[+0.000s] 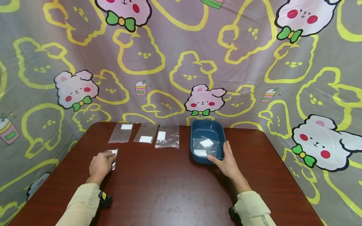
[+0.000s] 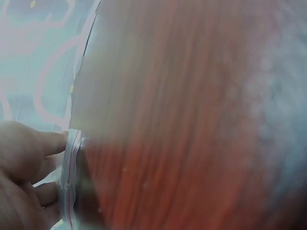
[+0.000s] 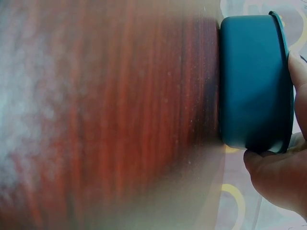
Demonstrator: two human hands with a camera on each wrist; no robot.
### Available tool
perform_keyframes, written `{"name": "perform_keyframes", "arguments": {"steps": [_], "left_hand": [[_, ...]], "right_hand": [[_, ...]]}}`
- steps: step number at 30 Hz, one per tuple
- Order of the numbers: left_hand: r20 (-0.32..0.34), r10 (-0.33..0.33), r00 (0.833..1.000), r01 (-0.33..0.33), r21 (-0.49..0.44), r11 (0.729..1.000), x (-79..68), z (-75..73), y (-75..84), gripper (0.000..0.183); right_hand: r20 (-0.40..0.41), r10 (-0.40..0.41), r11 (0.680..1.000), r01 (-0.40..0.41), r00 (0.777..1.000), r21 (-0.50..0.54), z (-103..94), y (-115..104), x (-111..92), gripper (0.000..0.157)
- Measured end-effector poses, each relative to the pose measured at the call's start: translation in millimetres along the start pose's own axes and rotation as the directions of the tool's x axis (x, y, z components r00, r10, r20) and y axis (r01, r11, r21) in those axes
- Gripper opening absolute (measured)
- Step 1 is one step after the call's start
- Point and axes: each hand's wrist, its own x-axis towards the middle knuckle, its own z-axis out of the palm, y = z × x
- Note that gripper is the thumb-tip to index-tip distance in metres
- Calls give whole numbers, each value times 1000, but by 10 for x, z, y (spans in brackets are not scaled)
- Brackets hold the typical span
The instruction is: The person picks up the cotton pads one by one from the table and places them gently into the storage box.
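My left hand (image 1: 100,165) pinches a small clear zip bag (image 1: 115,157) over the left side of the table. Something white shows inside it, partly hidden by the fingers. In the left wrist view, the bag's zip edge (image 2: 72,179) with its red line stands upright beside the fingers. At the right, my right hand (image 1: 228,161) holds the near right corner of a blue basin (image 1: 208,125), thumb at the front rim and fingers along the side. The basin's outer wall (image 3: 254,81) fills the right of the right wrist view. Inside lie clear bags with white pieces (image 1: 206,143).
Along the back of the brown table (image 1: 169,185) lie a left bag (image 1: 120,135), a middle bag (image 1: 147,129) and a right bag (image 1: 172,138), each clear with a white piece in it. A patterned curtain (image 1: 167,37) closes off the back and sides.
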Motion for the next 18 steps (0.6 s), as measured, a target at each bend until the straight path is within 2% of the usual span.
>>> {"name": "perform_keyframes", "arguments": {"steps": [7,18], "left_hand": [[-13,-18,1000,18,-20,1000,-1,10,-1,29],[-61,-2,998,1,-31,1000,-19,23,0,25]], "right_hand": [[-7,-2,1000,2,1000,5,2,22,12,115],[-5,4,1000,-4,1000,9,-9,15,-3,115]]}}
